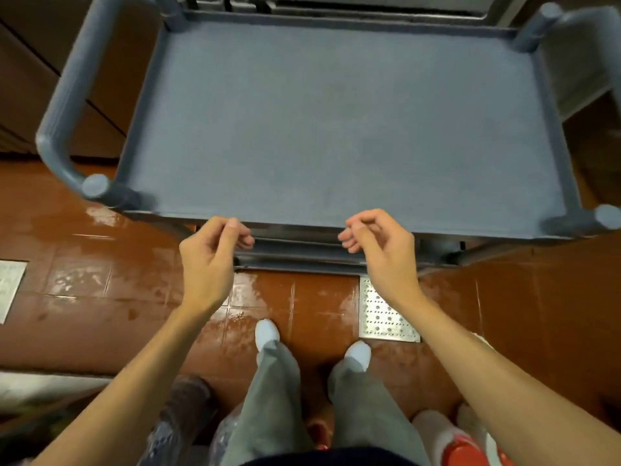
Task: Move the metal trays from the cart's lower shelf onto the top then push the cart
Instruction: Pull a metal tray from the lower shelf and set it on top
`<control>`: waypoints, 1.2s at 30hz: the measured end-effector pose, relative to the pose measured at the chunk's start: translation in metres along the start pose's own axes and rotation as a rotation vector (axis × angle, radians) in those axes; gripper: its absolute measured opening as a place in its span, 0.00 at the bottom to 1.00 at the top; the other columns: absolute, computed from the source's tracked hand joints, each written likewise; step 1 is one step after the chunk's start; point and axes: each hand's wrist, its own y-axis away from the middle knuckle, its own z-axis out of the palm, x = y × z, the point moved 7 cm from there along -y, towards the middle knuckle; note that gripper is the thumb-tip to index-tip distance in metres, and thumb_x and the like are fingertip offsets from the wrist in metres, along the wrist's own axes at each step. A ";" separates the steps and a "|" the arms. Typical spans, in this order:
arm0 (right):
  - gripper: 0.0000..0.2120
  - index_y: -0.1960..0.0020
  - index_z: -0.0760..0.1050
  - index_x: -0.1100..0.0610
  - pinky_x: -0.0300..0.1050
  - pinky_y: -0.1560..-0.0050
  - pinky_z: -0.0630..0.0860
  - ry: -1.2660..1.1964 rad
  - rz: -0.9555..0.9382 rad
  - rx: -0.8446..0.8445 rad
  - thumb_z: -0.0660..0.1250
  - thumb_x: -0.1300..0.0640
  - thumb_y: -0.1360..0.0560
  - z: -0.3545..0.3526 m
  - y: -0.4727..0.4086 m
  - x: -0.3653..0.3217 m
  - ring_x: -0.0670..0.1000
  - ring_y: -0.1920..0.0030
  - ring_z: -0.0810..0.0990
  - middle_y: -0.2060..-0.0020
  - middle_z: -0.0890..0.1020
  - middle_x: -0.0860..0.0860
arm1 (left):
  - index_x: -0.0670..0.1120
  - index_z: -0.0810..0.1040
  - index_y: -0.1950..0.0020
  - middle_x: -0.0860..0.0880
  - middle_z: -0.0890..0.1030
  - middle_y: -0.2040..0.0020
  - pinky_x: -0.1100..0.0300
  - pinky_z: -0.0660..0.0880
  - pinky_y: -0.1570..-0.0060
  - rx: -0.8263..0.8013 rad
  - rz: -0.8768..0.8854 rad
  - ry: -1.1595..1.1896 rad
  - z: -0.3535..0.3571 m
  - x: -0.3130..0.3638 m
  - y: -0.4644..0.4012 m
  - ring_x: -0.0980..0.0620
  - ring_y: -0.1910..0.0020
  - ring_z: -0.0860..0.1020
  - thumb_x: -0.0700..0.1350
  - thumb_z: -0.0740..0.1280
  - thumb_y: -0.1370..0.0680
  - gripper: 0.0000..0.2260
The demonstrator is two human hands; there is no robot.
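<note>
A grey-blue plastic cart (336, 129) stands right in front of me, its bare top shelf filling the upper view. Under the near rim, thin metal edges of trays (295, 250) on the lower shelf show between my hands; most of them is hidden by the top shelf. My left hand (208, 260) hovers at the near rim with fingers loosely curled, holding nothing. My right hand (376, 250) mirrors it just to the right, fingers curled and apart, also holding nothing. Neither hand clearly touches the cart.
The cart's tubular handle (64, 105) loops at the left; another upright post (551, 28) stands at the far right. The floor is wet brown tile with a perforated metal drain plate (386, 314). My feet are close behind the cart. Bags and a red object lie near my legs.
</note>
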 end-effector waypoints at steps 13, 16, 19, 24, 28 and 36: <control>0.16 0.36 0.72 0.59 0.45 0.52 0.75 1.085 0.435 -0.391 0.64 0.61 0.23 0.017 -0.034 0.224 0.56 0.48 0.79 0.42 0.77 0.58 | 0.44 0.74 0.34 0.43 0.78 0.36 0.49 0.76 0.41 -0.582 -0.272 -0.733 0.065 -0.231 -0.026 0.44 0.41 0.78 0.47 0.66 0.20 0.16; 0.08 0.43 0.74 0.59 0.43 0.59 0.71 1.155 0.485 -0.411 0.63 0.60 0.22 0.016 -0.058 0.253 0.53 0.60 0.75 0.55 0.78 0.56 | 0.44 0.69 0.29 0.39 0.75 0.33 0.46 0.74 0.37 -0.615 -0.271 -0.810 0.086 -0.264 -0.043 0.40 0.38 0.75 0.48 0.65 0.20 0.21; 0.04 0.48 0.72 0.59 0.45 0.61 0.70 1.208 0.516 -0.432 0.62 0.61 0.22 0.021 -0.076 0.278 0.53 0.61 0.75 0.59 0.74 0.55 | 0.45 0.66 0.27 0.38 0.73 0.33 0.47 0.71 0.37 -0.628 -0.210 -0.870 0.109 -0.285 -0.058 0.39 0.37 0.73 0.48 0.66 0.20 0.23; 0.04 0.50 0.72 0.59 0.45 0.57 0.71 1.260 0.459 -0.447 0.64 0.64 0.24 0.035 -0.089 0.317 0.56 0.56 0.76 0.53 0.78 0.58 | 0.45 0.69 0.29 0.41 0.72 0.32 0.51 0.69 0.38 -0.671 -0.138 -0.979 0.137 -0.318 -0.075 0.42 0.36 0.72 0.48 0.64 0.20 0.20; 0.13 0.41 0.73 0.59 0.48 0.46 0.74 1.386 0.344 -0.439 0.65 0.66 0.25 0.040 -0.096 0.343 0.59 0.45 0.78 0.45 0.78 0.59 | 0.44 0.71 0.30 0.41 0.72 0.30 0.49 0.68 0.36 -0.703 -0.074 -1.056 0.148 -0.344 -0.080 0.40 0.33 0.69 0.47 0.63 0.20 0.18; 0.15 0.40 0.74 0.61 0.51 0.45 0.76 1.542 0.091 -0.492 0.64 0.69 0.26 0.045 -0.107 0.347 0.61 0.47 0.79 0.46 0.78 0.61 | 0.44 0.78 0.37 0.40 0.81 0.39 0.49 0.74 0.44 -0.610 0.064 -1.036 0.160 -0.349 -0.095 0.39 0.41 0.76 0.43 0.64 0.20 0.13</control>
